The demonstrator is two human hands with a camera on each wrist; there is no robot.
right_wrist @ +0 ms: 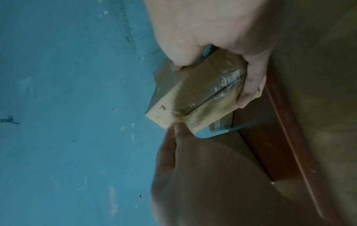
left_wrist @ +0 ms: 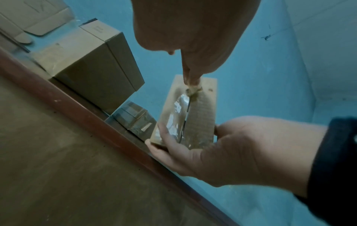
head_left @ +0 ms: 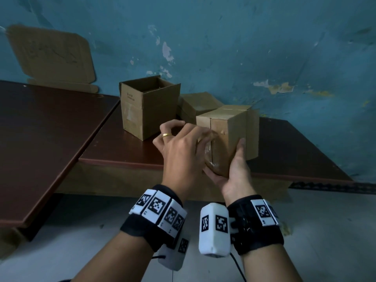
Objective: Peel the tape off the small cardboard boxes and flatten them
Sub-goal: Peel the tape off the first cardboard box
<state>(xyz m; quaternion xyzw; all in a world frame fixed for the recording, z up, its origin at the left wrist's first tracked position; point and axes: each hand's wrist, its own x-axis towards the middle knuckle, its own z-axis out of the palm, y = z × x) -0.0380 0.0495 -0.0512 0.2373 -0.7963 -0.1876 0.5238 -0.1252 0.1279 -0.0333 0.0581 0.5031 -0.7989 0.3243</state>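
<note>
A person holds a small sealed cardboard box point(head_left: 230, 143) in the air just in front of the near edge of a brown table point(head_left: 126, 151). The right hand point(head_left: 236, 176) cups the box from below, its thumb lying up the right-hand face and its fingers wrapped round the lower end. The left hand point(head_left: 183, 153), which wears a gold ring point(head_left: 167, 135), reaches across the taped face; its fingertips point(left_wrist: 190, 79) pinch the end of the clear tape point(left_wrist: 177, 116) at the far end of the centre seam. In the wrist views the tape lies shiny and wrinkled along the seam between the two closed flaps, and still sticks along most of its run. On the table behind stands an open box point(head_left: 146, 106) with its flaps upright, and just to its right, partly hidden by the held box, lies another closed box point(head_left: 195, 106). A flattened sheet of cardboard point(head_left: 53, 55) leans against the blue-green wall point(head_left: 264, 47) at far left. Both wrists carry black bands point(head_left: 262, 235) with white blocks that bear square black-and-white markers.
</note>
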